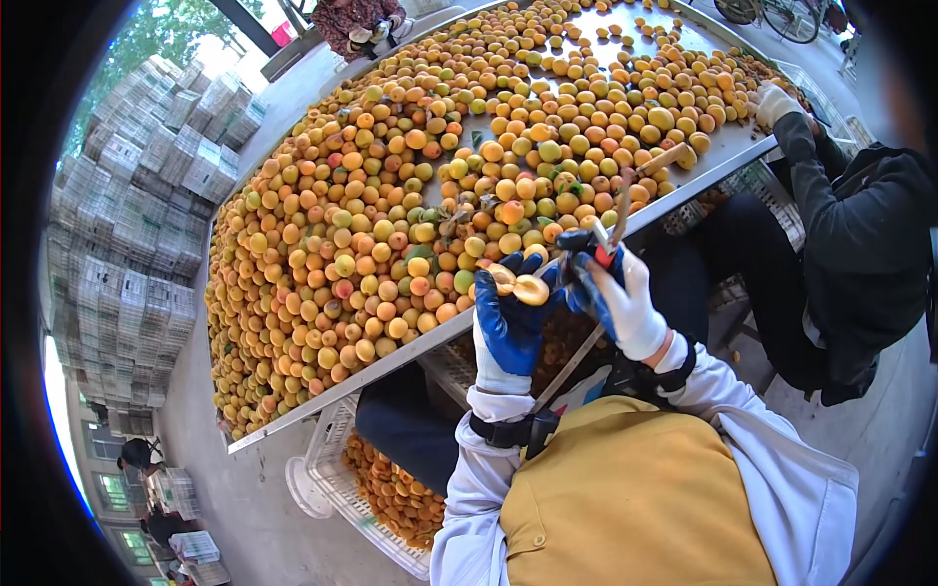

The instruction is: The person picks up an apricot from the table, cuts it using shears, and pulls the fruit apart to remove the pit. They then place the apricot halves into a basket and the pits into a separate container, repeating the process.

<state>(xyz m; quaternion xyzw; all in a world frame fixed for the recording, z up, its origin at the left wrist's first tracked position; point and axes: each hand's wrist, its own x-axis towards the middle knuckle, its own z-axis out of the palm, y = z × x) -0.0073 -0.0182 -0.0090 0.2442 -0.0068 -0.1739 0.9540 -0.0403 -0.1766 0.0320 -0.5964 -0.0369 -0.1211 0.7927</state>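
Observation:
My left hand [510,327], in a white glove with a blue coated palm, is closed around an apricot [531,290] split into two halves with the pale orange flesh showing. Close beside it on the right, my right hand [620,298], gloved the same way, grips a small hand tool [604,256] with a red part and a long brown piece pointing up; its exact kind I cannot tell. Both hands are over the near edge of a metal table [694,176] heaped with whole apricots [371,244]. Several dry leaves [459,223] lie among the fruit.
Below the table on the left, a white plastic crate [337,469] holds apricot halves [386,488]. A wooden stick [662,159] lies at the table edge. A co-worker [860,244] sits close on my right, another person [357,21] across the table. Stacked crates [127,254] line the left.

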